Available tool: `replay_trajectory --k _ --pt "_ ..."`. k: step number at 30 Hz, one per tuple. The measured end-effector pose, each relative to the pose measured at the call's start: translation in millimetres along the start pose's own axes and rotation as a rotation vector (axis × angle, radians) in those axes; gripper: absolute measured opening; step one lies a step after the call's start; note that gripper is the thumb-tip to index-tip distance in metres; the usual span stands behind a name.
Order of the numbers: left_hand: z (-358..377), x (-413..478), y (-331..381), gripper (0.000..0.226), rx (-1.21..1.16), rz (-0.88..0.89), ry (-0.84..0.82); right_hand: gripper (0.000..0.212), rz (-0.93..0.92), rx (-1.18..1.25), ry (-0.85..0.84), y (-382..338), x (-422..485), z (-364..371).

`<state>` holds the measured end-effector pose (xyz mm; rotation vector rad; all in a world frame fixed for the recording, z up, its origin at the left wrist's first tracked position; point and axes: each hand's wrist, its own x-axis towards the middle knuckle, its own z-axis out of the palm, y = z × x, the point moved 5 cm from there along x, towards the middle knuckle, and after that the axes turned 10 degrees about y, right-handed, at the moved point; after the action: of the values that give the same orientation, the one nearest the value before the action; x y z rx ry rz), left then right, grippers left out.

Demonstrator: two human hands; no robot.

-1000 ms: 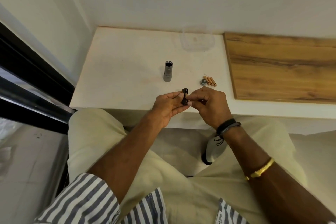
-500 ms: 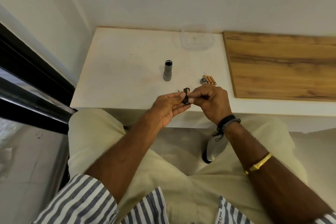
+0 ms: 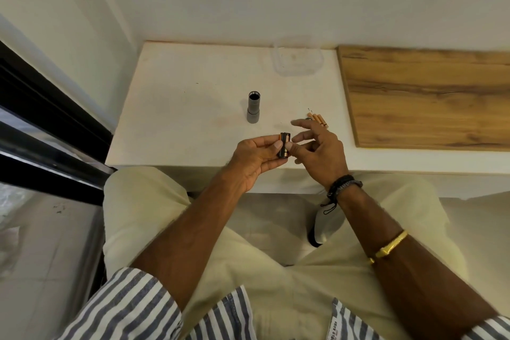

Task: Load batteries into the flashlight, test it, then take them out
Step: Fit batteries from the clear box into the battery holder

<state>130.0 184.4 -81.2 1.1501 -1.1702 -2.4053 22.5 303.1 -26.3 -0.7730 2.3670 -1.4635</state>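
Note:
The grey flashlight body (image 3: 254, 107) stands upright on the white table (image 3: 187, 107) with its open end up. My left hand (image 3: 255, 159) holds a small black battery holder (image 3: 284, 145) with an orange battery in it, just over the table's front edge. My right hand (image 3: 317, 150) is beside the holder, thumb touching it, the other fingers spread. Loose orange batteries (image 3: 318, 119) lie on the table behind my right fingers, next to a small cap that is mostly hidden.
A clear plastic container (image 3: 298, 59) sits at the back of the table near the wall. A wooden board (image 3: 427, 96) covers the right side. A black window frame (image 3: 41, 124) runs along the left. My knees are under the table edge.
My right hand's fingers have opened and spread away from the holder, leaving the thumb on it. The holder has turned in my left hand, showing the orange battery.

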Motion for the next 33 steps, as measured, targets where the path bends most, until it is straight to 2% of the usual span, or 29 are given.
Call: replay_trajectory --k 6,15,21,25,28,33 --pt "-6 1 -3 0.011 -0.039 -0.014 0.043 0.027 -0.032 -0.019 -0.057 -2 1 5" --pt "-3 3 -1 0.029 -0.125 -0.011 0.049 0.023 -0.098 0.019 0.089 -10 -5 10" --pt "-3 4 4 0.032 -0.133 0.02 0.062 0.019 -0.058 0.058 0.105 -7 3 15" --pt "-5 6 11 0.032 -0.119 0.048 0.101 0.031 -0.055 0.103 0.122 -8 6 18" --pt "-13 11 21 0.031 -0.038 0.134 0.252 0.027 -0.054 0.112 0.121 -6 9 22" --pt "-35 23 52 0.031 0.28 0.384 0.682 0.022 0.011 0.188 0.13 -1 15 24"
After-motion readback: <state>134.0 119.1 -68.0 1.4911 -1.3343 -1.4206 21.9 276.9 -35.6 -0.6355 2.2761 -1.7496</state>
